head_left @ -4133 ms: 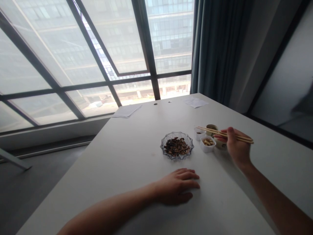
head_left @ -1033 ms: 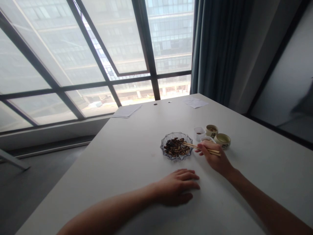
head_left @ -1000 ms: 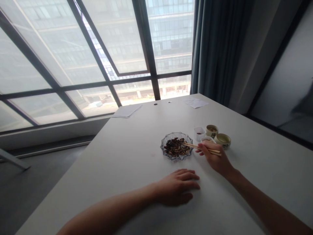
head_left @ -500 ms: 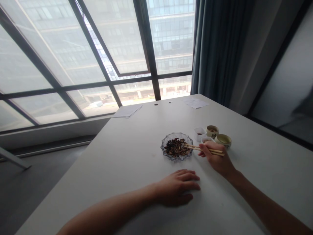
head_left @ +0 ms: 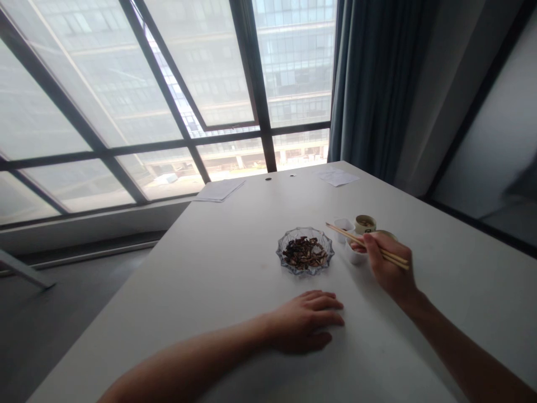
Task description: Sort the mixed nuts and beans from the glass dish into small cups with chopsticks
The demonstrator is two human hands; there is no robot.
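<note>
My right hand is shut on a pair of wooden chopsticks, whose tips point up and left above a small white plastic cup. Just below my fingers, a second white cup is partly hidden by them. A faceted glass dish holds a heap of dark, shredded food and sits left of that hand, apart from the chopstick tips. My left hand lies flat on the table, empty, just in front of the dish. Two small ceramic cups stand behind my right hand, the farther right one mostly hidden.
The white table ends in a corner near the large window. Loose paper sheets and another sheet lie along the far edge. A dark curtain hangs at the right.
My right hand has moved right and away from the dish, and the chopstick tips have left the food. They now point over the white cups. My left hand has stayed still.
</note>
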